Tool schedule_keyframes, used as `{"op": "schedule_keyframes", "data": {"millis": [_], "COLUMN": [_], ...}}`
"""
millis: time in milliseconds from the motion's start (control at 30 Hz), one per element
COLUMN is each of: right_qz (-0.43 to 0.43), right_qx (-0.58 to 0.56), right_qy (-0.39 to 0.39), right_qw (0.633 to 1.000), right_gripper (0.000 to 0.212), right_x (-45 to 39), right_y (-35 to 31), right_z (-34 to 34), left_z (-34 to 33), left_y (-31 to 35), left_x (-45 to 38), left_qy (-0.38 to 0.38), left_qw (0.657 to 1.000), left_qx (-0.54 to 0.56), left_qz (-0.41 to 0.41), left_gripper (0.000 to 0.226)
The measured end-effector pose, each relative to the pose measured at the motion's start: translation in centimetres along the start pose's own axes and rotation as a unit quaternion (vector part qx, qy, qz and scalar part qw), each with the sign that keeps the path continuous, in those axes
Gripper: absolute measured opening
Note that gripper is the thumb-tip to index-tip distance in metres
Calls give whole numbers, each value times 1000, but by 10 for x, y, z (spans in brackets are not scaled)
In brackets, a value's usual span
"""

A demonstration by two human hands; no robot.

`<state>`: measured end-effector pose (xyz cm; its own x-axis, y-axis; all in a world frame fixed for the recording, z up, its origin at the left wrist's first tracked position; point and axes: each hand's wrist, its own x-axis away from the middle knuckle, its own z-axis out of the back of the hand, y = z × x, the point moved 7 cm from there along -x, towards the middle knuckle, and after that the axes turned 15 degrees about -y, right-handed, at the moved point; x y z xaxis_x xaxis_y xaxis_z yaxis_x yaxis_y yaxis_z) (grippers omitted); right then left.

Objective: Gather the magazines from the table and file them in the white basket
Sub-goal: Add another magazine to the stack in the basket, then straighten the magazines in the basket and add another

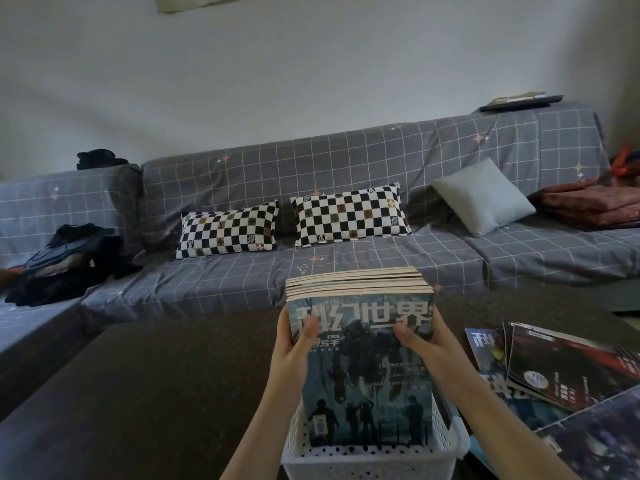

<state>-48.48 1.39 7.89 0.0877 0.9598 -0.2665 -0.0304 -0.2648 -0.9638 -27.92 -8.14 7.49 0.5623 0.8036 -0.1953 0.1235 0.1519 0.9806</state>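
Note:
A stack of several magazines [367,368] with a blue-grey cover stands upright, its lower end inside the white perforated basket [363,460] at the near table edge. My left hand [294,344] grips the stack's left side, thumb on the cover. On the right side my right hand [424,341] grips it the same way. More magazines [561,372] lie spread on the dark table [156,393] to the right of the basket.
A grey checked sofa [346,271] runs behind the table, with two checkered pillows [228,230], a pale cushion [485,197], a black bag [69,258] at left and a folded red blanket [595,202] at right.

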Motion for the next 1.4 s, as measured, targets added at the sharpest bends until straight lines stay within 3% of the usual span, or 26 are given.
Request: {"op": "schedule_keyframes", "data": {"millis": [167,333,467,567,667,800,1133,1300,1400], "right_qz": [20,-33,-31,-21,-6,-15,-55,-64,-83], "right_qx": [39,70,23,30,42,52,83,80,95], "right_qy": [-11,-68,-24,22,37,29,41,30,26], "right_qw": [999,995,999,999,998,998,994,994,992], "right_gripper": [77,94,88,89,86,84,48,79,93], "right_x": [-4,-6,-5,-6,-10,-11,-2,8,18], "right_y": [-11,2,9,13,12,11,12,13,12], "right_z": [1,4,4,-3,-6,-3,1,-1,-2], "left_z": [5,5,5,1,3,1,1,-6,-8], "left_y": [4,-4,-3,-8,-13,-6,-3,1,1], "left_x": [-5,-7,-7,-6,-2,-5,1,18,33], "left_qy": [8,-35,-34,-12,-9,-7,17,-12,21], "left_qw": [1000,999,999,999,998,999,996,997,995], "left_qx": [13,14,26,50,49,13,0,-22,-67], "left_qz": [-17,6,1,16,38,50,84,71,70], "left_gripper": [95,86,74,76,63,92,98,92,83]}}
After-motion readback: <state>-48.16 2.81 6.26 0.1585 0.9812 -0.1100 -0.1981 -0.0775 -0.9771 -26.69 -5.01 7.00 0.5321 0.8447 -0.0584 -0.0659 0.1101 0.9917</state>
